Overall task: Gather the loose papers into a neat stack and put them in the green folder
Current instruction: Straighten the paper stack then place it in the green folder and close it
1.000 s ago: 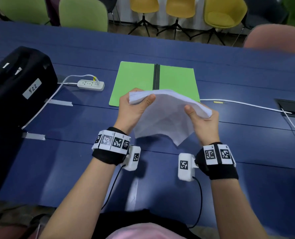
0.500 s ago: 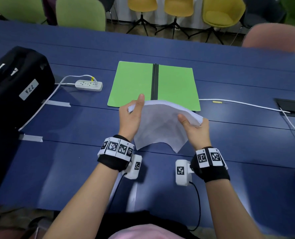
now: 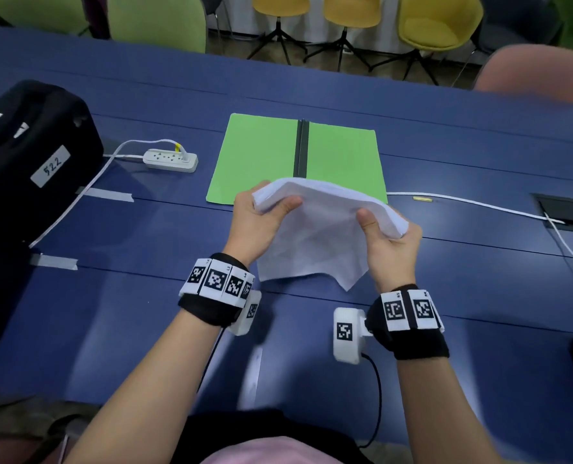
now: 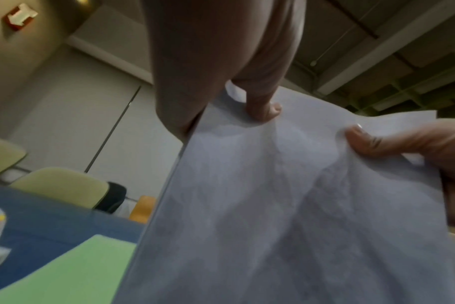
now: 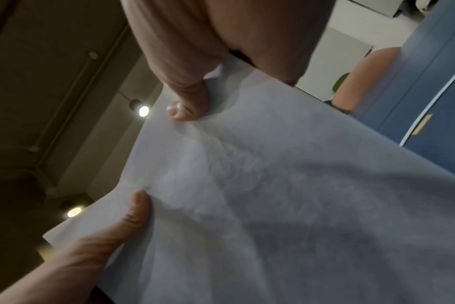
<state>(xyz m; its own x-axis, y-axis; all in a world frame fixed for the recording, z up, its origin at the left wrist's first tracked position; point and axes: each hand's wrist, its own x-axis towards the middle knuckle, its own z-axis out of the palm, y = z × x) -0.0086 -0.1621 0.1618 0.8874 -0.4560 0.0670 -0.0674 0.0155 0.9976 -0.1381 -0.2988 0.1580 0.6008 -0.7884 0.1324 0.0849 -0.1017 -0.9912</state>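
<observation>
- Since half a second ago the left hand has closed its thumb back down over the top corner of the papers; then that thumb stood straight up off the sheets. The stack has also risen a little and now covers the near edge of the green folder.
- Both hands grip the papers: the left hand pinches the upper left corner, thumb on the near face and fingers behind, and the right hand pinches the upper right corner the same way.
- The papers hang below the 2 grips, bowed across the top and sagging to a loose point at the bottom, above the table. The bottom edges are not yet level; whether they touch the table I cannot tell.
- To square them well, I judge the hands should loosen slightly, stand the stack upright and tap its lower edge on the table, then tap a side edge, so stray sheets drop into line.
- The green folder lies open and flat just beyond the hands, its dark spine in the middle, both leaves bare.
- Pinching too hard risks creasing the corners.
</observation>
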